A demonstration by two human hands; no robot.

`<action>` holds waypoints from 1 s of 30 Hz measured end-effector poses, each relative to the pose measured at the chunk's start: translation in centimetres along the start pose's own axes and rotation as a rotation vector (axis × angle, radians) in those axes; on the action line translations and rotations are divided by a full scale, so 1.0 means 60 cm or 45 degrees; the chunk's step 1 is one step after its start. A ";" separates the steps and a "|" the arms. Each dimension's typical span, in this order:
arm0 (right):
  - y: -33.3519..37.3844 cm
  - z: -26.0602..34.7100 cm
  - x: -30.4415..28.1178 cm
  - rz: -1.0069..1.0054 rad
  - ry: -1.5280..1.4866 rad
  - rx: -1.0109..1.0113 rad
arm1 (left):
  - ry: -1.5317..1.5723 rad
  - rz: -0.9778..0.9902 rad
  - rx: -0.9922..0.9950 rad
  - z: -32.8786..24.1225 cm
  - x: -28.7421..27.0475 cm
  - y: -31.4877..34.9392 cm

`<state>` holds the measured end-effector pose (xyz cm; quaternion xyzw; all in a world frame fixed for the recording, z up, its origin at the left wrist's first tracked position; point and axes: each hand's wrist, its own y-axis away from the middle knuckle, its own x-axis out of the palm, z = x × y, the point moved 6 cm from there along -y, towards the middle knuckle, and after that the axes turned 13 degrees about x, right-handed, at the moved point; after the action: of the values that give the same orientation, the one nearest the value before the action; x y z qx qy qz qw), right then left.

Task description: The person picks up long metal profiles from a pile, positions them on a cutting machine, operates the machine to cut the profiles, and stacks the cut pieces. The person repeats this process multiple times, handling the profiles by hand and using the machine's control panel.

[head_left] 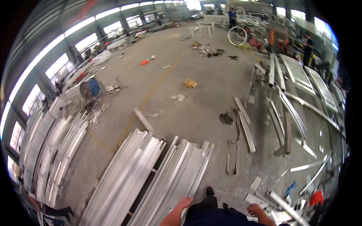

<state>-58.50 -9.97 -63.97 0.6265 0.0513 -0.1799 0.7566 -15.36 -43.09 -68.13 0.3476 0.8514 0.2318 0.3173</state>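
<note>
My left hand (pixel 184 202) hangs at my left side, its fingers loosely curled with nothing seen in them. It is nearest to a stack of long silver metal profiles (pixel 177 169) lying on the floor. Farther left lies a second stack of metal profiles (pixel 126 169), with a dark gap between the two. At my right side is my right hand (pixel 255 209), fingers curled in and no object showing. Beside it, loose metal offcuts (pixel 260 199) lie on the floor. My dark shoe (pixel 209 191) shows in front of my body.
More profiles (pixel 64 150) lie at the left. A blue drum fan (pixel 89 88) stands beyond them. Ahead are a cardboard piece (pixel 190 83) and a strap (pixel 232 158). White slatted panels (pixel 298 73) lie at the right. Two people in dark clothes, one a distant person (pixel 232 17), stand farther off.
</note>
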 end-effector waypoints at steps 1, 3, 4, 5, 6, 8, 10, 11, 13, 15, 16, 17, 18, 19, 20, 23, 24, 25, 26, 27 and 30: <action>-0.011 0.053 -0.034 -0.035 -0.022 -0.065 | -0.047 -0.057 0.020 -0.033 -0.046 -0.036; -0.026 0.142 -0.064 -0.100 -0.158 -0.135 | 0.002 -0.148 0.022 -0.070 -0.117 -0.086; -0.034 0.187 -0.085 -0.151 -0.272 -0.147 | 0.108 -0.184 0.022 -0.088 -0.145 -0.109; -0.039 0.235 -0.092 -0.061 -0.259 -0.152 | 0.209 -0.234 0.020 -0.107 -0.181 -0.125; -0.040 0.262 -0.097 -0.052 -0.309 -0.114 | 0.225 -0.244 0.041 -0.149 -0.209 -0.151; -0.059 0.329 -0.115 -0.031 -0.362 -0.057 | 0.291 -0.301 0.076 -0.227 -0.239 -0.198; -0.102 0.371 -0.112 0.076 -0.138 0.058 | 0.304 -0.412 0.164 -0.253 -0.248 -0.256; -0.132 0.405 -0.109 0.119 0.763 -0.582 | 0.310 -0.457 0.210 -0.262 -0.247 -0.286; -0.305 0.385 -0.161 -0.144 0.998 -0.695 | 0.213 -0.409 0.170 -0.296 -0.230 -0.333; -0.391 0.438 -0.180 -0.156 0.952 -0.545 | 0.104 -0.364 0.048 -0.286 -0.217 -0.356; -0.427 0.481 -0.181 -0.118 1.002 -0.560 | 0.077 -0.345 -0.055 -0.254 -0.194 -0.346; -0.462 0.527 -0.196 -0.106 1.041 -0.582 | -0.030 -0.314 -0.082 -0.244 -0.175 -0.347; -0.498 0.571 -0.206 -0.101 1.081 -0.606 | -0.138 -0.278 -0.113 -0.233 -0.160 -0.342; -0.552 0.611 -0.244 -0.141 1.106 -0.632 | -0.121 -0.132 -0.265 -0.231 -0.135 -0.359; -0.605 0.671 -0.269 -0.185 1.103 -0.678 | -0.146 -0.018 -0.403 -0.248 -0.143 -0.392; -0.664 0.886 -0.416 -0.240 1.208 -0.680 | 0.223 -0.176 -0.717 -0.316 -0.113 -0.484; -0.637 0.981 -0.464 -0.051 1.225 -0.659 | 0.392 -0.227 -0.825 -0.390 -0.110 -0.489; -0.463 1.131 -0.395 -0.340 1.895 -1.430 | 0.335 -0.219 -0.670 -0.371 -0.088 -0.453; -0.451 1.208 -0.434 -0.010 1.078 -0.845 | 0.214 -0.173 -0.367 -0.384 -0.099 -0.497; -0.444 1.273 -0.498 0.050 0.009 -0.477 | 0.260 -0.280 -0.269 -0.448 -0.129 -0.567; -0.462 1.408 -0.590 -0.032 -0.156 -0.496 | -0.306 -0.311 0.061 -0.670 -0.261 -0.689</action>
<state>-113.25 -88.44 -61.31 0.4554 0.0467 -0.2138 0.8630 -53.23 -88.54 -59.82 0.2742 0.8484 0.1280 0.4343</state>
